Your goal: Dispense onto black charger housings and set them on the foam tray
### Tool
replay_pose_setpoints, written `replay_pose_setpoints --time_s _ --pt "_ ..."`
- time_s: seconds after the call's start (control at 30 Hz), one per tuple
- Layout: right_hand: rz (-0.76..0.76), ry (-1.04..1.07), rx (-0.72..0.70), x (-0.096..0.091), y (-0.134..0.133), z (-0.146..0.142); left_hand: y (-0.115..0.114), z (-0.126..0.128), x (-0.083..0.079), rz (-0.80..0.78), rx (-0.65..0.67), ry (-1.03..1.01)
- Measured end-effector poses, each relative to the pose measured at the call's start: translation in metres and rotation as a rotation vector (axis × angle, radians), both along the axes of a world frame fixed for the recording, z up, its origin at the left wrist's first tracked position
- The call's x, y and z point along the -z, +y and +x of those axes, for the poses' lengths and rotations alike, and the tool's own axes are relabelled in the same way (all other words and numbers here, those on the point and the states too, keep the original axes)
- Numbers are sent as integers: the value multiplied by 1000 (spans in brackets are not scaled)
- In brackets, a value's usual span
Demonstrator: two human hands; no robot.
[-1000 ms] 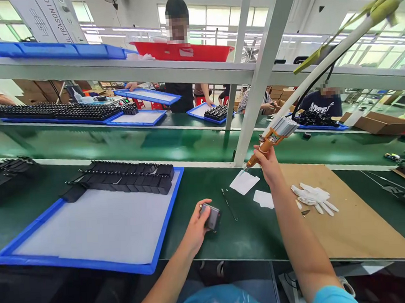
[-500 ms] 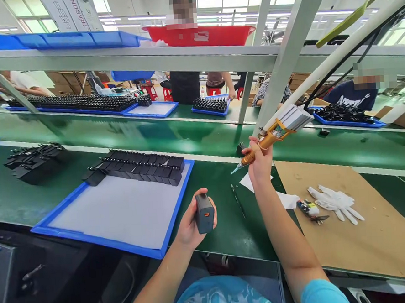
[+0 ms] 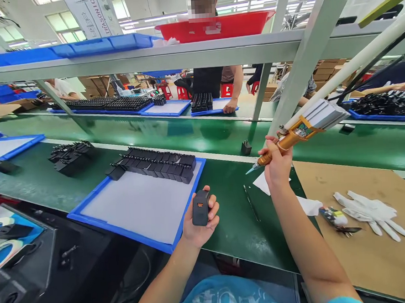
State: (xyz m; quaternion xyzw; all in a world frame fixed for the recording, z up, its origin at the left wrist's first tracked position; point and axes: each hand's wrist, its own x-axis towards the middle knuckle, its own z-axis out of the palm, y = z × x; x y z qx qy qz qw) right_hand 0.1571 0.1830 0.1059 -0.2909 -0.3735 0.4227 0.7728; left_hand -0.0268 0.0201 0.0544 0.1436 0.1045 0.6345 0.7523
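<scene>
My left hand (image 3: 200, 222) is closed round a small black charger block (image 3: 201, 208), held upright above the near edge of the green bench, its orange port facing me. My right hand (image 3: 276, 164) grips an orange pen-shaped tool (image 3: 284, 143) with a fine tip pointing down-left; a grey housing and a white tube run from it up to the right. The tool hangs above white paper sheets (image 3: 264, 183) on the bench. A blue tray (image 3: 140, 205) with a grey liner lies left of my left hand, with a row of black charger blocks (image 3: 158, 163) along its far edge.
White gloves (image 3: 371, 212) and a small circuit part (image 3: 335, 216) lie on a cardboard sheet (image 3: 366, 251) at the right. Thin tweezers (image 3: 251, 203) rest on the bench. A metal shelf post (image 3: 300, 68) rises behind my right hand. Other people work across the conveyor.
My left hand has lifted the charger block off the bench and turned it upright. My right hand and the tool stayed raised while my view swung left.
</scene>
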Motion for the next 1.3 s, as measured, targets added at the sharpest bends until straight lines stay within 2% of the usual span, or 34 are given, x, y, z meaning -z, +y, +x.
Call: replay_pose_setpoints --time_s 0.27,0.37,0.43,0.53,0.6,0.67,0.73,0.77,0.8,0.9,1.0,1.13,1.23,1.3 --pt "16 -9 -2 0 0 1 0 -2 -1 -219 -78 -174" --pt "10 -13 1 0 1 1 1 -3 -2 -276 -137 -121" --pt "1 -13 -1 0 1 2 1 -9 0 -302 -203 -6" --pt "0 -5 8 1 1 3 4 -38 10 -326 -313 298" --pt "6 10 23 2 3 4 9 -75 20 -297 -424 634" --pt "15 27 34 3 5 5 18 -126 26 -232 -601 1121" --pt "20 38 38 4 7 5 28 -184 27 -249 -720 1825" --pt "20 42 36 4 8 5 34 -212 25 -281 -730 2219" --pt "19 43 32 4 9 5 39 -238 21 -326 -758 2343" --pt "23 44 33 4 9 4 54 -294 7 -383 -749 2528" --pt "35 34 26 5 7 3 64 -317 0 -370 -708 2643" --pt "18 18 24 7 6 3 73 -325 3 -367 -720 2735" --pt "-20 3 43 9 6 2 88 -316 1 -391 -914 2735" --pt "-24 13 63 9 7 1 107 -293 -7 -224 -1047 2646"
